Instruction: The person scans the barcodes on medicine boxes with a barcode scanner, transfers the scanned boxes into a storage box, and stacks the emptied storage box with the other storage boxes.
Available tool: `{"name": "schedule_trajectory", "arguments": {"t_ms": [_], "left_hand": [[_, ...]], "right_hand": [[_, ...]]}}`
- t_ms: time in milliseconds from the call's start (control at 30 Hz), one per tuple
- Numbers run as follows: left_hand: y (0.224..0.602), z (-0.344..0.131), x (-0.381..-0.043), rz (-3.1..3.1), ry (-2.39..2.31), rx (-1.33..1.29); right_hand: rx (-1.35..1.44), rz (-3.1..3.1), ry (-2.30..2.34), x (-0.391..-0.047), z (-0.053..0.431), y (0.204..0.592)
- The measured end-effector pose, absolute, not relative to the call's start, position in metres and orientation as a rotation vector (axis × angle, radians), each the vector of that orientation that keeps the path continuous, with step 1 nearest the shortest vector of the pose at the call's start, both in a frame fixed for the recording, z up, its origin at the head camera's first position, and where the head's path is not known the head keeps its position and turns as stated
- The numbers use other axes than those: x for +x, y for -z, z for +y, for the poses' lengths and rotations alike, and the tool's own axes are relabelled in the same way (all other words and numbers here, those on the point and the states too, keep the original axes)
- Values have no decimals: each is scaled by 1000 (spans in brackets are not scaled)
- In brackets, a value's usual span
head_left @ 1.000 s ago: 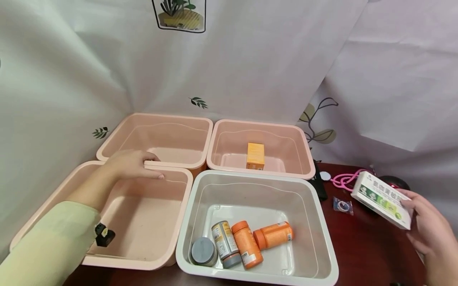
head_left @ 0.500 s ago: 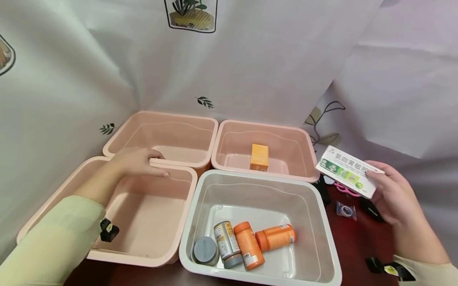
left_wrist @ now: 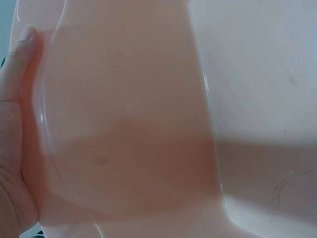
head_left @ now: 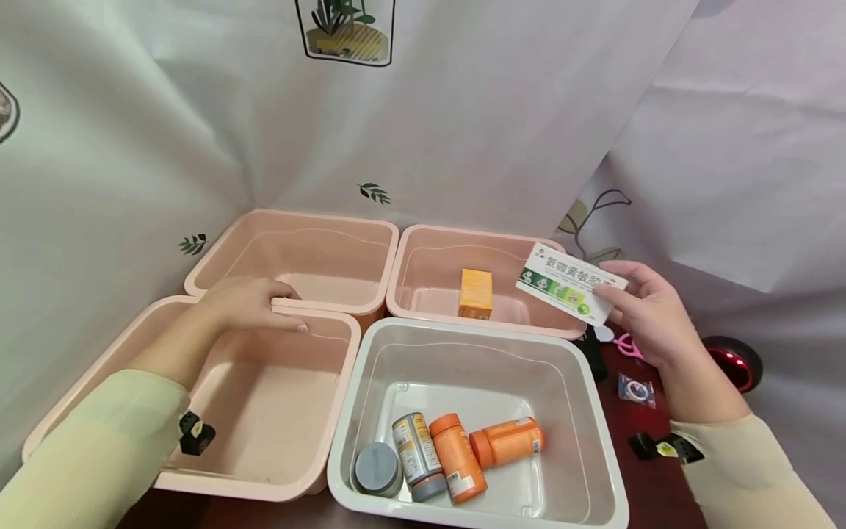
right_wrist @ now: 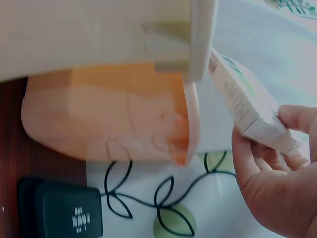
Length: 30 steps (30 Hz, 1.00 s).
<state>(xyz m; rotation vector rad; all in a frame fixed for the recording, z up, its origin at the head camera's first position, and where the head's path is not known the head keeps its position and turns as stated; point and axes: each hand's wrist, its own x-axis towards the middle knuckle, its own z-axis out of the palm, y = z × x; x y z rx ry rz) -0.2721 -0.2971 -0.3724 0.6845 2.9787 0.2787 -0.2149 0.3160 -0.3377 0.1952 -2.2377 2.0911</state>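
Note:
My right hand holds a flat white medicine box with a green band, thumb on its face and fingers behind. The box is tilted and overlaps the right edge of the back right pink bin in the head view; the right wrist view shows it from its side. Inside that bin stands a small orange-yellow box. My left hand grips the rims where the front left pink bin meets the back left pink bin. Its thumb lies on the front bin's side; the other fingers are mostly hidden.
A grey-white bin at front holds orange bottles, a grey-capped can and a grey-lidded jar. On the dark red table at right lie a pink stethoscope, a small packet and a black case.
My right hand has carried the white medicine box leftward from over the table at right to the back right bin's edge. My left hand has stayed on the bin rims.

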Motion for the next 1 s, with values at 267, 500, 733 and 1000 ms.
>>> {"name": "schedule_trajectory", "arguments": {"t_ms": [267,500,733,1000], "left_hand": [[372,-297,-271,2980,-288,671],[374,-296,-273,2984,-285,671],[375,-296,-273,2983,-276,663],[373,-295,-273,2983,-285,659]], "right_hand": [[233,-2434,-1832,-232,294,335],[268,-2528,-1727,-237,283,339],[321,-2525,-1698,-237,279,341],[381,-2507,-1639,-238,278,342]]}}
